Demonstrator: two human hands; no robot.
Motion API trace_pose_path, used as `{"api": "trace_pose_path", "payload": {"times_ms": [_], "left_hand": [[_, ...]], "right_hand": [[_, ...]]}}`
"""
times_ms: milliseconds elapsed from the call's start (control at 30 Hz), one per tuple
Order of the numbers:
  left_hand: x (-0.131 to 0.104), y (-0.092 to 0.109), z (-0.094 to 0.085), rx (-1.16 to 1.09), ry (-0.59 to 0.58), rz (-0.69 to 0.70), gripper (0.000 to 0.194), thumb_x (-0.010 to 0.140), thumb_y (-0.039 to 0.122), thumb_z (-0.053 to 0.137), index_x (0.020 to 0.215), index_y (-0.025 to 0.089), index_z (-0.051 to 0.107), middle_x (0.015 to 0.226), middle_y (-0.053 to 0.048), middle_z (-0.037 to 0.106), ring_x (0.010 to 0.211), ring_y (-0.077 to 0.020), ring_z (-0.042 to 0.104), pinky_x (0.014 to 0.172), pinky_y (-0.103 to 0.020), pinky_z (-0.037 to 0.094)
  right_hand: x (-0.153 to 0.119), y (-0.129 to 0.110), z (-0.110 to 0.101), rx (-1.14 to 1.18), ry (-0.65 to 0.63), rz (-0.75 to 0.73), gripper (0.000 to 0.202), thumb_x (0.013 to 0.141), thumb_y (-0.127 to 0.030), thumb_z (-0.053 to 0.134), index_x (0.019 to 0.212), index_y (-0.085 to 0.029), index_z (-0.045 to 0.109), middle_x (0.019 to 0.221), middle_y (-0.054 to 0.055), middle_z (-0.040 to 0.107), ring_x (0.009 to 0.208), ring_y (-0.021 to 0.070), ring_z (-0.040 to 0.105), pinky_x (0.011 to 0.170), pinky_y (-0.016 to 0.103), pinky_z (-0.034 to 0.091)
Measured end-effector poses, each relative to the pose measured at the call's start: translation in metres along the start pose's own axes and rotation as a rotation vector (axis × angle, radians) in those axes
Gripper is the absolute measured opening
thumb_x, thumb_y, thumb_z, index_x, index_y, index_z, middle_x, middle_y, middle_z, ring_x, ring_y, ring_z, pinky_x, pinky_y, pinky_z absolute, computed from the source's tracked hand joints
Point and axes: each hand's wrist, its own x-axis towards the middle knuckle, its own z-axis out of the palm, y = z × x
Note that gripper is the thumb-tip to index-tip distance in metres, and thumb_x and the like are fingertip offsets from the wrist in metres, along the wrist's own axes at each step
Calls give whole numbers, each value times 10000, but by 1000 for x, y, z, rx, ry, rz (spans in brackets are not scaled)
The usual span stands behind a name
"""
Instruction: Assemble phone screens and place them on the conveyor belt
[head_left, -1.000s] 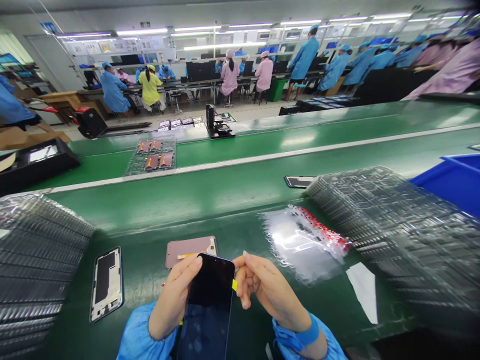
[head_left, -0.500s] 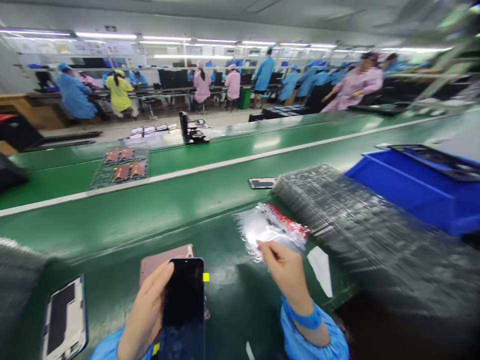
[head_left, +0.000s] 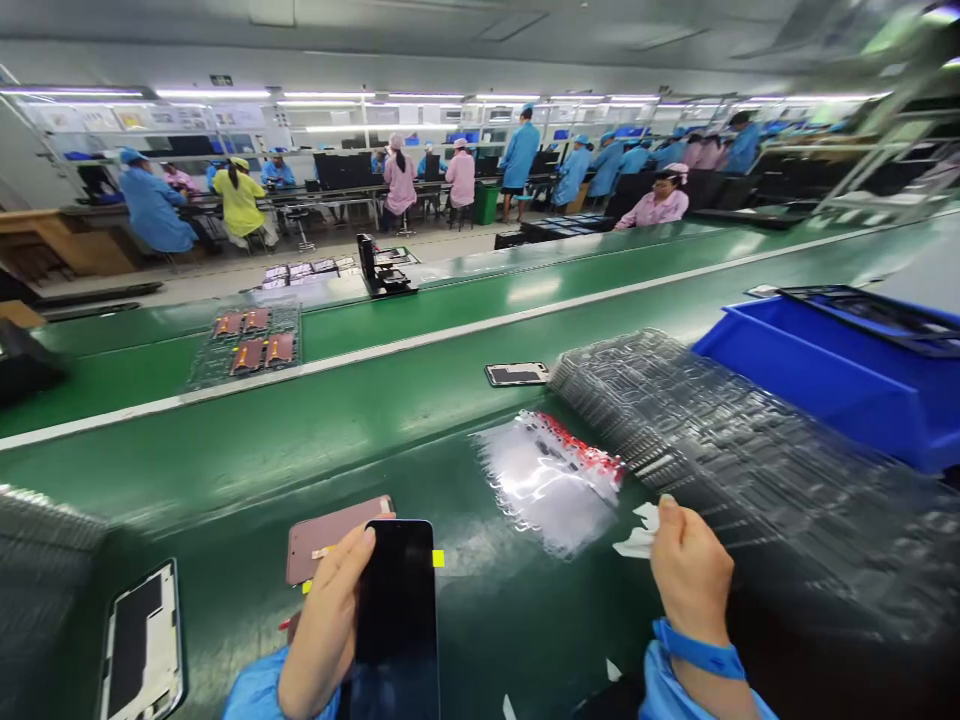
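My left hand point(head_left: 326, 625) is wrapped round the left edge of a phone point(head_left: 397, 610) with a dark screen, held upright. A small yellow tab point(head_left: 439, 558) sticks out on its right side. My right hand point(head_left: 694, 575) pinches a crumpled white wipe or piece of paper point(head_left: 637, 537), just right of a pile of clear films point(head_left: 544, 485) with red tabs. Behind my left hand lies a brownish-pink phone-sized panel point(head_left: 330, 530). An opened phone housing point(head_left: 142, 640) with a black inner sheet rests at the left.
Stacked clear plastic trays point(head_left: 720, 430) rise at the right, beside a blue bin point(head_left: 825, 360). Another phone part point(head_left: 517, 374) lies beyond the films. Across the white strip, a clear tray point(head_left: 210, 350) carries several brownish-pink panels. Several people sit or stand farther back.
My right hand has moved right, from the films to the white wipe, which is now pinched and crumpled. The left hand and phone appear slightly farther right. A person in pink behind the bench now sits lower.
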Motion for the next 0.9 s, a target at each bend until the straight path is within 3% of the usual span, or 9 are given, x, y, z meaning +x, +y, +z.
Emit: {"api": "trace_pose_path", "payload": {"times_ms": [67, 167, 300, 367, 433, 533, 600, 700, 900], "left_hand": [[-2, -2, 2, -11, 27, 20, 369, 662, 419, 819, 937, 176, 786, 942, -86, 793, 1014, -310, 698, 962, -418, 522], [-3, -6, 6, -1, 30, 49, 368, 630, 440, 835, 900, 193, 798, 1004, -77, 786, 1100, -306, 658, 1029, -396, 470], [-5, -8, 10, 5, -30, 33, 357, 677, 436, 805, 945, 199, 797, 1022, -83, 783, 1124, -313, 645, 1050, -413, 448], [-6, -9, 11, 8, -42, 28, 348, 691, 437, 797, 949, 203, 797, 1042, -82, 779, 1141, -311, 635, 1063, -411, 435], [-7, -8, 11, 2, -54, 21, 347, 701, 441, 791, 954, 204, 796, 1079, -84, 769, 1160, -310, 621, 1068, -409, 430], [-9, -9, 11, -3, -87, 26, 344, 717, 435, 781, 968, 199, 792, 1093, -88, 763, 1152, -312, 622, 1039, -405, 453], [-10, -10, 10, 14, -109, 41, 335, 742, 430, 762, 986, 202, 787, 1084, -83, 765, 1141, -309, 626, 1015, -396, 471], [-11, -13, 9, 89, -151, 74, 323, 811, 425, 701, 1047, 215, 768, 1117, -73, 754, 1141, -298, 623, 1011, -387, 471], [-16, -15, 11, 233, -220, 168, 335, 882, 413, 622, 1132, 222, 735, 1184, -62, 729, 1183, -287, 595, 1051, -364, 430]], "right_hand": [[-12, -21, 0, 133, -80, -54, 542, 904, -653, 248, 755, -219, 537, 681, 114, 590, 687, 291, 560, 627, 396, 413], [-35, -61, 3, 338, -325, -163, 522, 910, -679, 293, 766, -234, 524, 608, 31, 546, 569, 218, 529, 569, 337, 432], [-64, -107, 7, 568, -682, -288, 390, 920, -583, 463, 944, -234, 636, 781, 29, 630, 657, 191, 573, 607, 291, 471], [-74, -120, 10, 765, -905, -267, 325, 868, -514, 610, 1044, -247, 664, 899, 36, 661, 736, 188, 596, 671, 285, 488], [-82, -128, 14, 928, -1061, -193, 302, 802, -461, 712, 1012, -246, 683, 875, 27, 661, 752, 182, 601, 692, 285, 494], [-91, -133, 20, 969, -1133, -165, 261, 722, -455, 777, 803, -217, 710, 890, 43, 667, 810, 195, 606, 717, 294, 498], [-95, -135, 22, 932, -1178, -190, 252, 720, -440, 778, 818, -210, 742, 939, 56, 682, 827, 199, 609, 714, 296, 494], [-99, -138, 21, 862, -1216, -199, 231, 763, -395, 749, 889, -202, 756, 770, 22, 681, 694, 164, 583, 630, 271, 458], [-103, -138, 28, 824, -1039, -137, 231, 783, -409, 730, 726, -186, 713, 627, -9, 623, 613, 139, 506, 572, 252, 388]]}}
